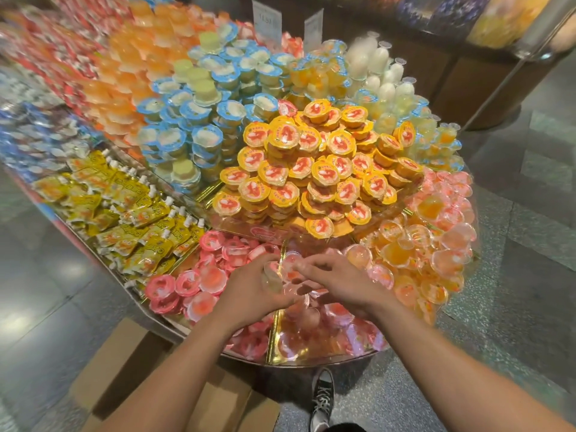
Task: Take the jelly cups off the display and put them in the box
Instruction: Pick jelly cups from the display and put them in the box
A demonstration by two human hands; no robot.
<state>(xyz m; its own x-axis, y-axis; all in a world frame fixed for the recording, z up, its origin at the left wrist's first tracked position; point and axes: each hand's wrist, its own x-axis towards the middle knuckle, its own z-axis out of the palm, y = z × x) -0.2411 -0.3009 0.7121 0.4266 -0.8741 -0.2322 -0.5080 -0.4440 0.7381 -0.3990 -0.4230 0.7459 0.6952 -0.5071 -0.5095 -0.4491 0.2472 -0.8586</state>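
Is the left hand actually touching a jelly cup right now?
Touching. In the head view the left hand curls its fingers round a clear jelly cup, with no gap between them.

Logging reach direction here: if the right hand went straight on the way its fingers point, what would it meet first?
Probably the clear jelly cup gripped by the left hand; the right hand points leftward at it, though depth is unclear.

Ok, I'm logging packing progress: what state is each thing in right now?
Left hand: grips a clear cup.
Right hand: over the pink cups, grip unclear.
Box: on the floor beside the display, flaps look open, inside hidden.
Yellow cups: piled, lids sealed.
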